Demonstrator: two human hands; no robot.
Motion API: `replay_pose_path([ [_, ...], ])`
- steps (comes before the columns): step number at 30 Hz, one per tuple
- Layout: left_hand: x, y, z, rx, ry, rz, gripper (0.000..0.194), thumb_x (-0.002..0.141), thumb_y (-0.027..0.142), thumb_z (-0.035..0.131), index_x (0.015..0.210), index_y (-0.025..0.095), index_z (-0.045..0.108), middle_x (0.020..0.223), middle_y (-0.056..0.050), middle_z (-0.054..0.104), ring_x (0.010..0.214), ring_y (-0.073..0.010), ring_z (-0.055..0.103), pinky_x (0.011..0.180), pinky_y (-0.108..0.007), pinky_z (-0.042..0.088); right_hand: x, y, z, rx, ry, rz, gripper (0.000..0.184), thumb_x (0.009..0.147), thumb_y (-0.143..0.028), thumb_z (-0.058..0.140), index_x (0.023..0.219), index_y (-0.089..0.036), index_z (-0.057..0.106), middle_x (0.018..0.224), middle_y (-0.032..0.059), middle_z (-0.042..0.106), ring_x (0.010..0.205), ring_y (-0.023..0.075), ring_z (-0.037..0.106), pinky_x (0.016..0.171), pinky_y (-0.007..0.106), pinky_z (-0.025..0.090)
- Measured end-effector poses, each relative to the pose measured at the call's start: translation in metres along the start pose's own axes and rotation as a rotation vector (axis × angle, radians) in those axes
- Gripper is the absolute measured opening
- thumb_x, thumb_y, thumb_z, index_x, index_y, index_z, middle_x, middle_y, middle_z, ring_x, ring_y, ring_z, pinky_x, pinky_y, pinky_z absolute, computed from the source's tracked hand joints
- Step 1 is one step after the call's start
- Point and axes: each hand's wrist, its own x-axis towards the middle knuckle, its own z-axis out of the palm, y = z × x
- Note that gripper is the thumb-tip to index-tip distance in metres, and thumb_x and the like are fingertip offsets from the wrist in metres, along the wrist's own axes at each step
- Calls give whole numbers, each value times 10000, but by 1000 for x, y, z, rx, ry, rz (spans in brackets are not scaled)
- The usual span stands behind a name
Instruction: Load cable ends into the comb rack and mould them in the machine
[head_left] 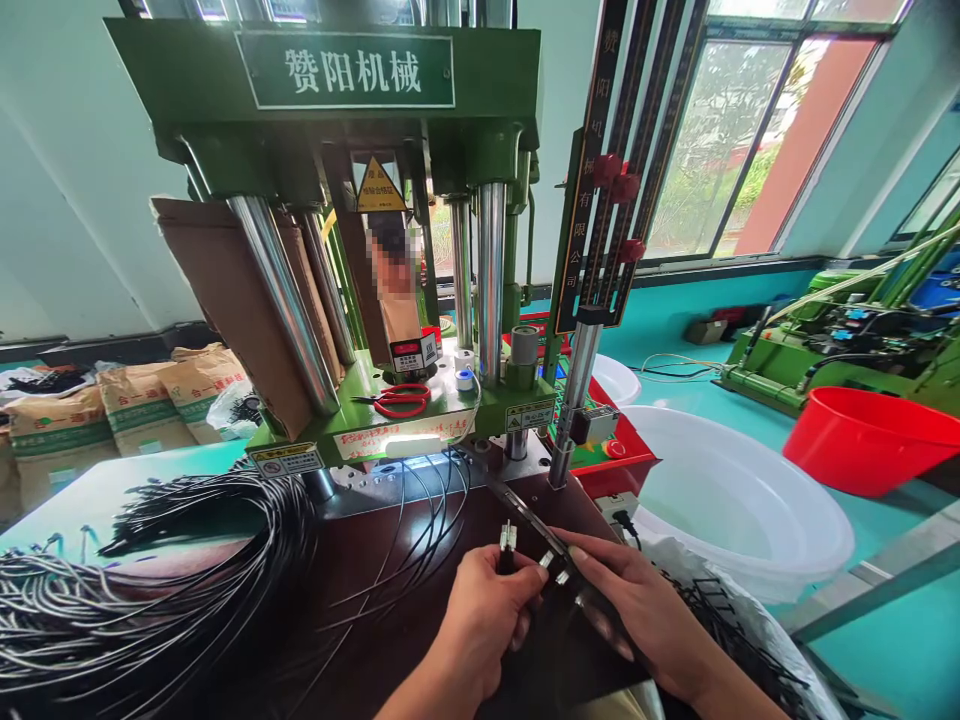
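Note:
My left hand (480,610) is closed around thin black cables whose white-tipped connector ends (508,540) stick up above my fingers. Just to its right, my right hand (622,590) pinches another cable connector end (553,568) between thumb and fingers. Both hands hover over the dark brown worktable (360,560) in front of a green vertical press machine (352,200). Black cables (420,510) run from my hands back under the lit mould area (412,445).
A large bundle of black cables (135,590) lies at the left. Red scissors (401,400) rest on the machine base. A white basin (742,500) and a red basin (870,440) stand on the teal floor at right. Brown sacks (120,405) sit at the left.

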Motion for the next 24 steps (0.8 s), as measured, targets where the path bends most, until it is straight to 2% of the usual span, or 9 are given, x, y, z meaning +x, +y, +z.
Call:
replay_pose_path([
  [13, 0, -1, 1, 9, 27, 28, 143, 718, 250, 603, 715, 131, 524, 536, 13, 511, 347, -47, 343, 317, -183, 211, 0, 2, 1, -176, -16, -24, 605, 858, -553, 482, 1329, -174, 482, 437, -71, 415, 341, 54, 330, 288, 139, 268],
  [17, -3, 2, -11, -160, -23, 11, 217, 749, 305, 624, 825, 115, 551, 682, -21, 568, 478, -82, 489, 439, -207, 404, -2, -2, -3, -32, 1, 20, 578, 819, -516, 565, 1290, -184, 524, 518, -53, 448, 387, 51, 347, 289, 128, 266],
  [19, -6, 4, -15, -254, -12, -8, 246, 760, 318, 628, 875, 115, 553, 704, -17, 561, 543, -94, 526, 524, -231, 458, -5, -2, -6, 17, 4, 27, 568, 811, -505, 582, 1285, -195, 528, 545, -52, 444, 394, 46, 341, 285, 122, 258],
  [21, -7, 5, -16, -267, -3, 5, 257, 760, 324, 633, 888, 117, 550, 678, -8, 548, 543, -90, 520, 522, -219, 442, -7, -2, -7, 34, 3, 28, 555, 813, -499, 584, 1276, -196, 536, 547, -52, 436, 394, 43, 334, 286, 118, 250],
  [24, -5, 3, -11, -188, 18, 42, 252, 743, 335, 636, 852, 132, 534, 627, 11, 528, 481, -75, 469, 436, -188, 359, -8, -1, -6, 20, -7, 27, 550, 812, -503, 583, 1264, -192, 550, 548, -45, 450, 390, 41, 339, 286, 117, 256],
])
